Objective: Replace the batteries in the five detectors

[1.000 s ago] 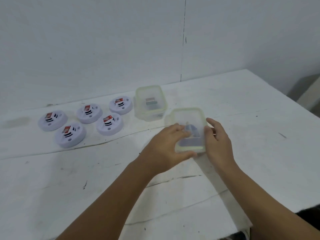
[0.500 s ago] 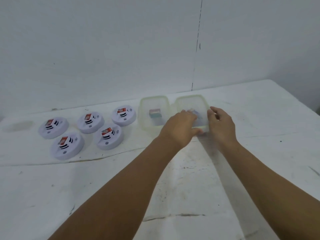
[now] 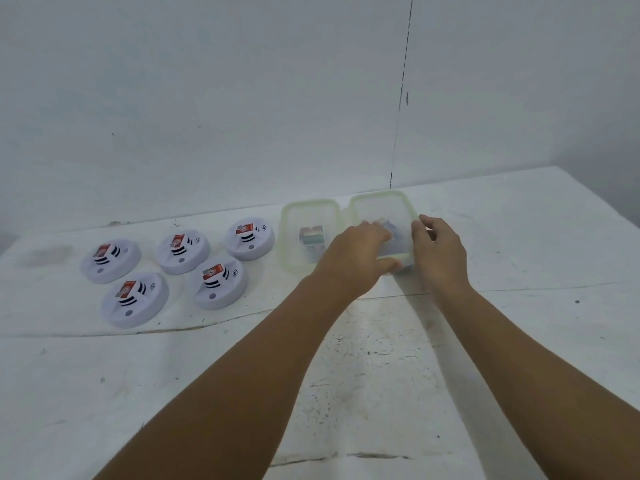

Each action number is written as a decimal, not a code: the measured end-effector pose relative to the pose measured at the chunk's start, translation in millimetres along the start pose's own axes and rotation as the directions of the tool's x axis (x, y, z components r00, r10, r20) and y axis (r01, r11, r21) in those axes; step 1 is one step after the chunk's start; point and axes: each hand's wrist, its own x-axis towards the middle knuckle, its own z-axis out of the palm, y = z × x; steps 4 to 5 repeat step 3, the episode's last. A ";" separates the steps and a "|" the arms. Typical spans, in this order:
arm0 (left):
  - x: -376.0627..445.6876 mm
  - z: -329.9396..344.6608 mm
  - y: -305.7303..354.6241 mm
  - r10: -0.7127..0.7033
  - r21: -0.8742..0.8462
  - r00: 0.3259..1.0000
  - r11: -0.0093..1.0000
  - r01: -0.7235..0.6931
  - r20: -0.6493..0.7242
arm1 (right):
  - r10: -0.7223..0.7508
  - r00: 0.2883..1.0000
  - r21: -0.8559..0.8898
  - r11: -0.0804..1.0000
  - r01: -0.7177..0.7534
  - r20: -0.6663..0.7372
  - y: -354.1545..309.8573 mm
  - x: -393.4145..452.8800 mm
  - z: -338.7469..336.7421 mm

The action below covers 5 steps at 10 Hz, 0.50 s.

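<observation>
Broadly, a white wall with a thin dark vertical seam was seen behind a white, scuffed counter that filled the lower part of the view. Two bare forearms were stretched out over the counter toward its far side. Two translucent, green-rimmed plastic containers were set side by side near the wall, their rims touching or very nearly so. The right container was gripped from both sides: the left hand was curled over its near left edge, with the thumb laid along the front rim, and the right hand was wrapped round its right wall, fingers bent over the rim. Blurred bluish objects were made out inside it, too indistinct to be identified. The left container was left untouched, and a small block with striped colouring, probably a battery, was seen in it. The five detectors were found well to the left of the containers, all lying flat on the counter in two rows. In the back row were placed the far-left detector, the middle detector and the right detector; in the front row, the front-left detector and the front-right detector. Each was marked with a red label and black slots on its top face.
</observation>
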 end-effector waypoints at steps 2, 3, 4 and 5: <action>-23.9 -5.5 -10.4 0.089 -0.029 0.995 0.996 -0.090 -0.051 | 0.062 0.996 0.070 0.995 -0.067 0.068 3.5 -4.0 -7.8; -52.4 -18.7 -9.5 0.227 -0.054 0.929 0.966 -0.253 -0.292 | 0.054 0.997 0.104 0.993 -0.048 -0.053 7.2 -8.8 -14.9; -52.4 -18.7 -9.5 0.227 -0.054 0.929 0.966 -0.253 -0.292 | 0.054 0.997 0.104 0.993 -0.048 -0.053 7.2 -8.8 -14.9; -52.4 -18.7 -9.5 0.227 -0.054 0.929 0.966 -0.253 -0.292 | 0.054 0.997 0.104 0.993 -0.048 -0.053 7.2 -8.8 -14.9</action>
